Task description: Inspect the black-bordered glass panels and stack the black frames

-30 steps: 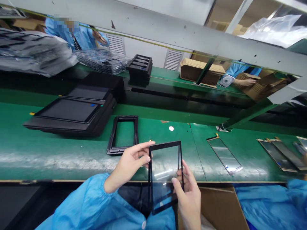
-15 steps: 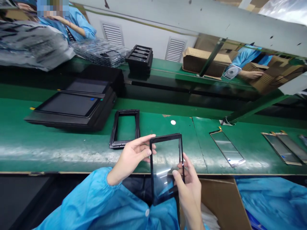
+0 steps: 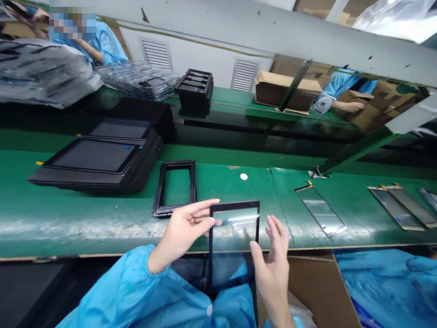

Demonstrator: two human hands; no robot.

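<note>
A clear touch panel (image 3: 234, 237) with a black border is held upright over the bench's front edge. My left hand (image 3: 186, 232) pinches its upper left edge between thumb and fingers. By the right edge, my right hand (image 3: 273, 264) has its thumb and fingers apart; the thumb overlaps the border, and I cannot tell if it touches. Black rectangular frames (image 3: 158, 193) lie stacked on the bench just behind my left hand.
Dark panels (image 3: 92, 156) rest on black foam at the left. Slim glass panels (image 3: 321, 209) lie at the right. A black tray stack (image 3: 194, 89) and corrugated cardboard (image 3: 273, 93) stand on the rear shelf. An open carton (image 3: 317, 287) sits below the bench. Co-workers appear behind.
My right hand has come off the panel's right edge and its fingers have opened outward. The left hand keeps its hold. The whole view has shifted slightly.
</note>
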